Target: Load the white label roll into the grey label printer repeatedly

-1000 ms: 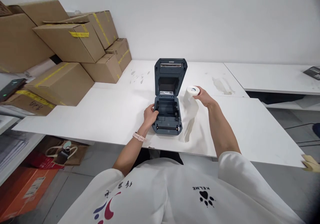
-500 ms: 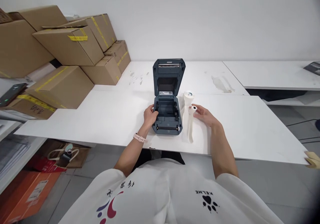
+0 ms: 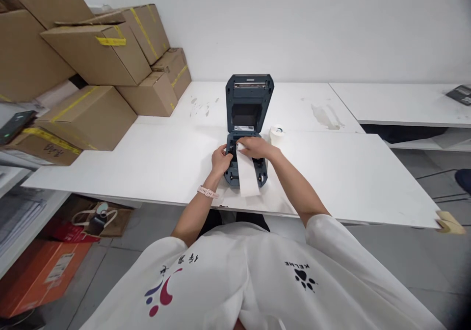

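Observation:
A dark label printer (image 3: 248, 90) stands on the white table with its lid raised. My left hand (image 3: 221, 160) grips the left rim of its lower body, with the thumb toward the inside. In my right hand (image 3: 254, 147) is a narrow roll of white label paper (image 3: 240, 147), held over the open bay. From that roll a loose strip hangs forward across the printer's front edge. My fingers and the paper hide much of the bay. A second white roll (image 3: 276, 132) sits on the table just right of the printer.
Cardboard boxes (image 3: 93, 52) with yellow tape are stacked at the table's left end. A phone (image 3: 16, 126) lies on one of them. Below left are an orange box (image 3: 44, 276) and a bag. The table's front edge (image 3: 147, 202) runs close to my body.
My right hand has taken the narrow paper roll from the table and carried it left over the printer's bay. My left hand keeps its place on the printer's rim.

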`<state>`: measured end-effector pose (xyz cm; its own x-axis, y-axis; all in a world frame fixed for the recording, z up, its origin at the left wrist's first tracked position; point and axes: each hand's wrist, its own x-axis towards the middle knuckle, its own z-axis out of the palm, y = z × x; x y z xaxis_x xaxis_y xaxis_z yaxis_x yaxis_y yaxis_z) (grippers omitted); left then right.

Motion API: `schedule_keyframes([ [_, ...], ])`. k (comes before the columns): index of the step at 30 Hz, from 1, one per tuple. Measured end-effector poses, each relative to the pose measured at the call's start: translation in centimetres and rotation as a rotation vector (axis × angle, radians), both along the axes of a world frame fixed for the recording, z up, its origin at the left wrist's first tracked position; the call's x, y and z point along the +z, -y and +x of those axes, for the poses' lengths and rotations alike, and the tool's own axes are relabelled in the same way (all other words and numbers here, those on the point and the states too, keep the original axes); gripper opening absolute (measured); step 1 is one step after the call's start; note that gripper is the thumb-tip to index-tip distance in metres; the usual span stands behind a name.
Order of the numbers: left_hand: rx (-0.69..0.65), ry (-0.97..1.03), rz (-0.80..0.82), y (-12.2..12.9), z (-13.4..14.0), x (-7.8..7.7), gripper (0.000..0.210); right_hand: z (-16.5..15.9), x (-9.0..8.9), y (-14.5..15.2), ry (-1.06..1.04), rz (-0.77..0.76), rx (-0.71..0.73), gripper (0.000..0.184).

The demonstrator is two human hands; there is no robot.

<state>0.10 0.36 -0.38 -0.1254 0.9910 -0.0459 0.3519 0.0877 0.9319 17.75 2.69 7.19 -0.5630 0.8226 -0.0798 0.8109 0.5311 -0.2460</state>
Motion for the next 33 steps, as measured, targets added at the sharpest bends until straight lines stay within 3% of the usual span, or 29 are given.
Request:
schedule_keyframes([
  [2,-0.001,0.011,-0.009,0.0,0.0,0.0,0.053,-1.8,-1.3,-0.5,0.129,0.022,-0.033,0.038],
  [5,0.013,0.036,-0.008,0.0,0.1,-0.1,0.053,-2.0,-2.1,0.3,0.136,0.054,-0.034,0.041],
  [9,0.016,0.069,-0.005,0.2,0.0,-0.3,0.052,-0.3,-2.3,4.7,-0.092,0.16,-0.049,0.034],
  [13,0.022,0.149,0.009,0.4,0.2,-0.6,0.05,0.4,-3.8,9.9,-0.409,0.243,-0.1,0.036],
  [17,-0.004,0.325,-0.031,0.4,0.5,-0.7,0.056,-0.8,-5.3,12.1,-0.436,0.302,-0.186,0.042],
  [21,-0.036,0.413,-0.074,0.3,0.6,-0.5,0.063,-2.1,-5.4,12.3,-0.394,0.324,-0.23,0.044],
  [25,-0.044,0.413,-0.091,0.5,0.6,-0.2,0.064,-1.9,-4.9,13.0,-0.327,0.295,-0.166,0.046],
  [30,-0.041,0.435,-0.103,0.5,0.6,-0.3,0.066,-0.7,-4.7,14.3,-0.228,0.197,0.016,0.092],
  [33,-0.045,0.449,-0.112,0.4,0.6,-0.4,0.066,-0.5,-4.7,14.5,-0.214,0.184,0.018,0.082],
])
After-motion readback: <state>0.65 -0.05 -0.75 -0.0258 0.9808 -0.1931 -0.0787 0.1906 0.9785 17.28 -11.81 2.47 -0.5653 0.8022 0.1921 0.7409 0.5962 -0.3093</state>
